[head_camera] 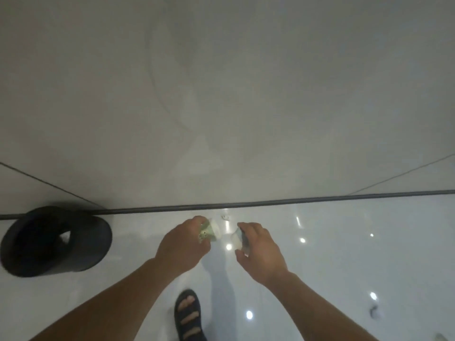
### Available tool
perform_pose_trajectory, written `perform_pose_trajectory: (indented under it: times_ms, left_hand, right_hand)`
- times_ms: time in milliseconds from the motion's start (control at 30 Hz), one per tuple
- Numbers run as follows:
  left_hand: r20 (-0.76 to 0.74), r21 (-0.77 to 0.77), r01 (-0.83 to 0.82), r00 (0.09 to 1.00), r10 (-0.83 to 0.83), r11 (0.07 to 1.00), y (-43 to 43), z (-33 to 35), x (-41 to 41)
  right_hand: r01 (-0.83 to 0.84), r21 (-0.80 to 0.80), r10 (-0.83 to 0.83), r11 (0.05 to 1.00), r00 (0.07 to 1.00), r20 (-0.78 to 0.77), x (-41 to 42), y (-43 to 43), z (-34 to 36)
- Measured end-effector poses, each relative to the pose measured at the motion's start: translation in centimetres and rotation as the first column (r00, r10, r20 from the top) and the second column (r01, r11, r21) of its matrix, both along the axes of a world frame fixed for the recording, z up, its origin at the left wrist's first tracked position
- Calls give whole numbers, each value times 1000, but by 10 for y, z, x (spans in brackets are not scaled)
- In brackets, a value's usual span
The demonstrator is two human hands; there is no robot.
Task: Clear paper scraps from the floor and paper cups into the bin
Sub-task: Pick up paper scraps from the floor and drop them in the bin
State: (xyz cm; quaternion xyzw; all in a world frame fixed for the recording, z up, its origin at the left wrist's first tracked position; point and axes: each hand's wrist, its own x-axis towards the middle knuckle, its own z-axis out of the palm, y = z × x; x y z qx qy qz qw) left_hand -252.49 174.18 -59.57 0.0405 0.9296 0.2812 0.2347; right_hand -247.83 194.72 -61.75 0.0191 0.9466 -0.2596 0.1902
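My left hand grips a green-patterned paper cup, its white rim pointing right. My right hand grips a second, bluish-white paper cup, rim pointing left. The two cups are held apart over the glossy white floor, near the foot of the wall. A black bin stands on the floor at the left, well to the left of my left hand. A tiny scrap lies on the floor by the wall base.
A pale wall fills the upper view, with a dark strip along its base. My sandalled foot is below the hands. A small dark-and-white object lies on the floor at the right.
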Motion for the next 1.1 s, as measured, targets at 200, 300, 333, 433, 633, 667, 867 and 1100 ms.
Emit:
perform_pose_trajectory:
  times_ms: [200, 300, 333, 433, 633, 667, 867, 1100]
  left_hand:
    - [-80, -2, -128, 989, 127, 992, -42, 113, 29]
    - [-103, -19, -182, 978, 179, 983, -67, 162, 53]
    - [-111, -16, -199, 974, 196, 980, -76, 176, 64]
    - [-130, 3, -250, 960, 248, 968, -105, 208, 96]
    - [-110, 27, -368, 923, 369, 929, -176, 254, 145]
    - [-108, 40, -386, 915, 388, 921, -190, 260, 150]
    - [-115, 65, -443, 887, 447, 894, -298, 285, 163]
    - [-155, 26, -449, 881, 447, 893, -420, 298, 158]
  right_hand:
    - [-84, 1, 84, 996, 994, -71, 9, -41, 115]
    - [-91, 13, 92, 996, 990, -103, 27, -66, 163]
    - [-99, 14, 100, 995, 989, -113, 35, -74, 176]
    - [-145, 27, 147, 989, 981, -129, 59, -100, 209]
    - [-229, 53, 235, 972, 963, -134, 93, -165, 265]
    - [-254, 56, 260, 966, 955, -143, 96, -178, 274]
    - [-337, 95, 349, 937, 914, -206, 85, -282, 316]
    - [-378, 87, 388, 922, 897, -212, 71, -412, 317]
